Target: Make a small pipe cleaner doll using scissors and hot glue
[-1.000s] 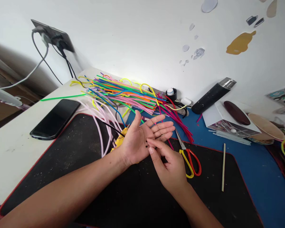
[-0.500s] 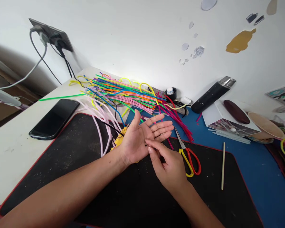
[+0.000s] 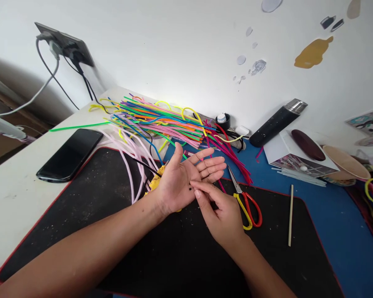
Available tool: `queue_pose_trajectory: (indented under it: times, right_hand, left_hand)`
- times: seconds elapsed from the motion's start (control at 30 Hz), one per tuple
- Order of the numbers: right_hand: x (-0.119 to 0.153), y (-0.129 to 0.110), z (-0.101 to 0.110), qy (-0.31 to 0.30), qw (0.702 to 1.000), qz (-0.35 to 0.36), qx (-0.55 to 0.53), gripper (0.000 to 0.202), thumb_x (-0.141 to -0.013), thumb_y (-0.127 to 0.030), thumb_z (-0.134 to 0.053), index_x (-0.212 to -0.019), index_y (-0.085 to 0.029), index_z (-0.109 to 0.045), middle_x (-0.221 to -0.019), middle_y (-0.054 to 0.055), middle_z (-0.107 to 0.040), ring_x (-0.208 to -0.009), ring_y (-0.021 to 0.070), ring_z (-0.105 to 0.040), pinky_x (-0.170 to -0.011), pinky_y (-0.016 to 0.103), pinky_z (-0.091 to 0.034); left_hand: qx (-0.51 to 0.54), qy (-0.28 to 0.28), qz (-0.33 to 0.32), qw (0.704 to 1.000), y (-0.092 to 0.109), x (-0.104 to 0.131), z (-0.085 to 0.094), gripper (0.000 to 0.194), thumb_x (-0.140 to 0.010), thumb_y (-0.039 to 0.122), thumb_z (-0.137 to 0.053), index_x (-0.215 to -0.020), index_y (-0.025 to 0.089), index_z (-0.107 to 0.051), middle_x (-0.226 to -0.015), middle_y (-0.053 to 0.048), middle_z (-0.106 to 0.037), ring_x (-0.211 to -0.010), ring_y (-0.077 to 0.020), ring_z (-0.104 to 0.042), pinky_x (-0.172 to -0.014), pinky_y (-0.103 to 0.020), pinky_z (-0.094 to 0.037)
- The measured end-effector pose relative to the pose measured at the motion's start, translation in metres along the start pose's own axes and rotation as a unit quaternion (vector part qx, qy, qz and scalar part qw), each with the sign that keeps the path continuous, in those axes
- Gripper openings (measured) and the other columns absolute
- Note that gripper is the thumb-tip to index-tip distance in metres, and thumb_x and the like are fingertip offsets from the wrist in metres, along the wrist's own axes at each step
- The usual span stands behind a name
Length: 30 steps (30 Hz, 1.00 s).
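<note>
My left hand (image 3: 182,186) lies palm up, fingers stretched out, above the black mat (image 3: 161,256). A tiny round black piece (image 3: 190,189) rests on its palm; I cannot tell if it is a bead. My right hand (image 3: 222,211) reaches over the palm in a loose pinch, index fingertip touching the skin close to the black piece. Whatever lies between thumb and index finger is too small to make out. Partly hidden behind my left wrist is a yellow fuzzy bundle (image 3: 155,182). Scissors (image 3: 245,203) with yellow and red handles lie right of my right hand.
Many coloured pipe cleaners (image 3: 164,120) are heaped at the back, with pale pink ones (image 3: 131,165) reaching onto the mat. A phone (image 3: 70,155) lies left. Toward the right are a wooden stick (image 3: 291,215), a black flask (image 3: 276,124) and a white box (image 3: 279,147).
Both hands keep nearly the same pose. My right thumb and index finger have shifted slightly at the palm, and the black piece shows a bit more clearly. The view has moved slightly.
</note>
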State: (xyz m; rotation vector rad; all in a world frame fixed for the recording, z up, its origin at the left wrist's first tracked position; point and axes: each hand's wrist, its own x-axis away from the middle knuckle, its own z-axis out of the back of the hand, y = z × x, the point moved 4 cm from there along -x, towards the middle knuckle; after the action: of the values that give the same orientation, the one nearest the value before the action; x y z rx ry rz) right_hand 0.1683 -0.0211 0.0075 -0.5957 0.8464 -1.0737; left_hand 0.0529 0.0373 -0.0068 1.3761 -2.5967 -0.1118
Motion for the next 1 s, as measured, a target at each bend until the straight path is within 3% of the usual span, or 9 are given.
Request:
queue_pose_trajectory:
  times: [0.2,0.53,0.73,1.0]
  right_hand:
    - [-0.0004,0.0024,0.0019,0.017,0.999,-0.024,-0.025,0.023,-0.105,-0.022,-0.065,-0.122,-0.022,-0.08,-0.117,0.008,-0.088,-0.094,0.0211,-0.087,-0.076,0.027,-0.071]
    - [-0.0005,-0.0015,0.0039,0.012,1.0,0.02,-0.01,0.024,-0.104,-0.016,-0.064,-0.121,-0.02,-0.08,-0.116,0.008,-0.088,-0.096,0.0207,-0.087,-0.082,0.027,-0.07]
    - [0.0022,0.0026,-0.0002,-0.001,1.0,0.017,-0.003,0.027,-0.105,-0.016,-0.063,-0.124,-0.021,-0.08,-0.118,0.008,-0.087,-0.094,0.021,-0.087,-0.078,0.026,-0.069]
    - [-0.001,-0.003,0.0051,0.028,0.999,0.015,-0.028,0.023,-0.104,-0.016,-0.064,-0.119,-0.022,-0.08,-0.112,0.006,-0.088,-0.093,0.0192,-0.087,-0.083,0.026,-0.069]
  left_hand:
    - [-0.003,0.013,-0.005,1.0,0.0008,-0.0003,-0.0005,0.09,-0.106,0.08,-0.024,-0.12,0.008,-0.076,-0.118,-0.024,-0.08,-0.114,-0.0332,-0.077,-0.117,-0.048,-0.049]
    - [-0.005,0.015,-0.005,1.0,0.0006,-0.0006,-0.0007,0.092,-0.105,0.081,-0.02,-0.118,0.009,-0.077,-0.116,-0.023,-0.08,-0.113,-0.0316,-0.077,-0.114,-0.046,-0.052]
    - [-0.008,0.018,-0.004,1.0,0.0002,-0.0007,-0.0011,0.091,-0.105,0.081,-0.021,-0.119,0.009,-0.076,-0.117,-0.023,-0.08,-0.115,-0.0326,-0.077,-0.116,-0.047,-0.05]
    - [-0.008,0.015,-0.004,1.0,0.0003,-0.0006,0.0005,0.089,-0.105,0.081,-0.026,-0.118,0.009,-0.077,-0.117,-0.023,-0.08,-0.114,-0.0318,-0.077,-0.115,-0.046,-0.051]
